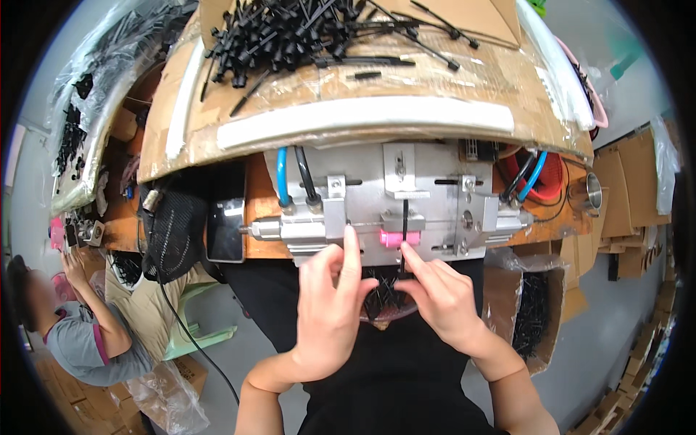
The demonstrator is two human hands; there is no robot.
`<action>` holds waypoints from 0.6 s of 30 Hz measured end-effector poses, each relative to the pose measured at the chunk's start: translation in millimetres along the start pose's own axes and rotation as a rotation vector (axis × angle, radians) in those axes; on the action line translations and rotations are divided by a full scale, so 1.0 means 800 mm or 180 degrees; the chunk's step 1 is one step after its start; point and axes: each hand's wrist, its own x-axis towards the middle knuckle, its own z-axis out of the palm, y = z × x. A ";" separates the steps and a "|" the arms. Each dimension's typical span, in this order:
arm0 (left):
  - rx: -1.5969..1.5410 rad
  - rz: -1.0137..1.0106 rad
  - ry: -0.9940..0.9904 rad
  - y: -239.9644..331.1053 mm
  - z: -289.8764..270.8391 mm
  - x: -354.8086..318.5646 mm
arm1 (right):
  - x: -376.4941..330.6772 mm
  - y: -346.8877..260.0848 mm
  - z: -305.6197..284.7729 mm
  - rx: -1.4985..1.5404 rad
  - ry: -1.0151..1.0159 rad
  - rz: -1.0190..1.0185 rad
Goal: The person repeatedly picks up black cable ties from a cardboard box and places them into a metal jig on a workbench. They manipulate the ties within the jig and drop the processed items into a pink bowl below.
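Note:
A metal clamping fixture lies across the bench edge in front of me. A pink block sits at its middle. A thin black rod-like part lies front to back across the block. My right hand has its thumb and index finger closed about the near end of this part. My left hand points its index finger up at the left jaw of the fixture, thumb apart, holding nothing that I can see. Below, between my hands, a bowl with black parts shows partly.
A cardboard tray heaped with black rod parts overhangs the fixture. Blue and black air hoses rise at both ends. A dark tablet and a black mesh bag lie left; a carton of parts stands right. Another person sits far left.

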 end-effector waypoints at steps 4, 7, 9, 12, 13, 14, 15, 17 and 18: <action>0.0031 0.0266 0.0527 -0.034 -0.031 0.094 | 0.076 0.001 -0.053 -0.0404 0.0609 -0.0767; 0.0094 0.1116 0.0719 -0.059 -0.029 0.214 | 0.202 0.008 -0.058 -0.1022 0.1121 -0.1113; 0.0518 0.1509 0.0582 -0.072 -0.024 0.263 | 0.271 0.028 -0.050 -0.1332 0.0615 -0.1223; 0.0305 0.1568 0.0086 -0.081 -0.021 0.287 | 0.296 0.053 -0.060 -0.1322 -0.0392 -0.1098; 0.0262 0.1551 -0.0033 -0.083 -0.024 0.285 | 0.294 0.062 -0.067 -0.1284 -0.0529 -0.1225; 0.0212 0.1528 -0.0148 -0.082 -0.028 0.280 | 0.284 0.065 -0.080 -0.1084 -0.0765 -0.1117; -0.0046 0.1451 -0.0352 -0.078 -0.032 0.274 | 0.276 0.077 -0.098 -0.0985 -0.0918 -0.1116; -0.0570 0.1320 -0.0749 -0.066 -0.044 0.265 | 0.252 0.093 -0.136 -0.0878 -0.0905 -0.0813; -0.0742 0.1239 -0.0769 -0.063 -0.048 0.266 | 0.246 0.102 -0.153 -0.0865 -0.0895 -0.0741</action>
